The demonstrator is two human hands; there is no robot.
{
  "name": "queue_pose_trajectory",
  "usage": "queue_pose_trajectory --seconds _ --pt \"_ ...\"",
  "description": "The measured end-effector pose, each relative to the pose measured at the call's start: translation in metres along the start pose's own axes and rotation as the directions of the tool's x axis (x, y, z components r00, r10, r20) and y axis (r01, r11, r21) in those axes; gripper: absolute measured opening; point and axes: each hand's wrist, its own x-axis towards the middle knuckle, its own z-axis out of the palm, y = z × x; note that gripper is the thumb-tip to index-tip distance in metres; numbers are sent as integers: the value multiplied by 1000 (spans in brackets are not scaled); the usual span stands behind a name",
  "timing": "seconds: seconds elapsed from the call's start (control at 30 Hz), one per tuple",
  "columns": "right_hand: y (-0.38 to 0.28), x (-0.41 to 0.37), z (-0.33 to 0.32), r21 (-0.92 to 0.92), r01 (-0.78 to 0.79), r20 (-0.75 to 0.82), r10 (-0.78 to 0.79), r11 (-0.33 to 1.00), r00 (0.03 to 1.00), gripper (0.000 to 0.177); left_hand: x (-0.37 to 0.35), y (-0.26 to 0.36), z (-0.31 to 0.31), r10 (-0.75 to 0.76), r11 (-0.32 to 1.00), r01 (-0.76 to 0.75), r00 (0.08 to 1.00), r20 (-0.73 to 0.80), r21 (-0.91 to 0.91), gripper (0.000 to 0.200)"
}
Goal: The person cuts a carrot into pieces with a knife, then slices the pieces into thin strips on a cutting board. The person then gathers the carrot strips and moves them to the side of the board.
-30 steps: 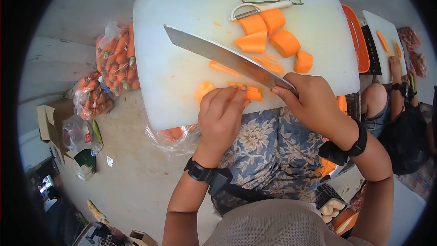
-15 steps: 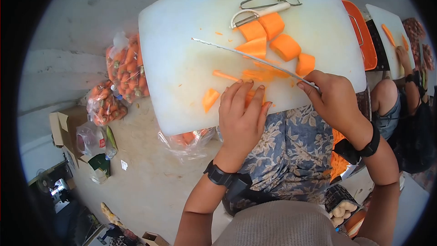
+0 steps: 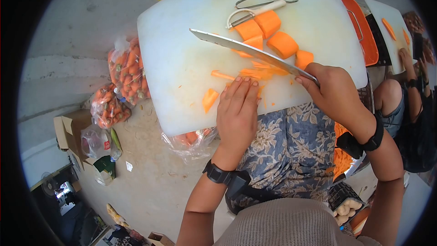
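Note:
A large knife (image 3: 255,51) is held in my right hand (image 3: 337,92), its blade reaching left across the white cutting board (image 3: 177,59). My left hand (image 3: 238,111) lies on the board's near edge, fingers together over orange carrot pieces that it partly hides. Thin carrot strips (image 3: 261,72) lie between its fingertips and the blade. Left of that hand is a small carrot wedge (image 3: 210,100). Thick carrot chunks (image 3: 282,45) sit beyond the blade, beside a white-handled peeler (image 3: 268,8) and a metal peeler (image 3: 257,0).
Bags of carrots (image 3: 129,73) stand on the floor at left, near an open cardboard box (image 3: 68,132). An orange tray (image 3: 359,32) is right of the board. Farther right, a co-worker's hand (image 3: 404,57) rests at another white board (image 3: 387,16).
The knife has moved slightly away from my left hand, and its blade has tilted to show more of its flat side. My left fingers have drawn closer together.

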Motion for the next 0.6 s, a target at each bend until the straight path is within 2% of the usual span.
queue_pose_trajectory --seconds 0.13,0.2,0.3,0.6 --pt "2 0 2 -2 -19 -6 19 1000 1000 25 -15 2 -3 -2 996 -4 998 63 94 46" --pt "5 0 4 15 -6 -38 6 1000 999 24 -22 5 -3 -27 971 -9 989 145 240 61" --pt "4 0 4 22 -20 -27 21 1000 999 24 -29 5 -7 -47 955 -19 976 214 295 68" --pt "2 -1 5 -26 -10 -24 9 1000 1000 24 -16 8 -13 -91 968 21 957 274 250 74"
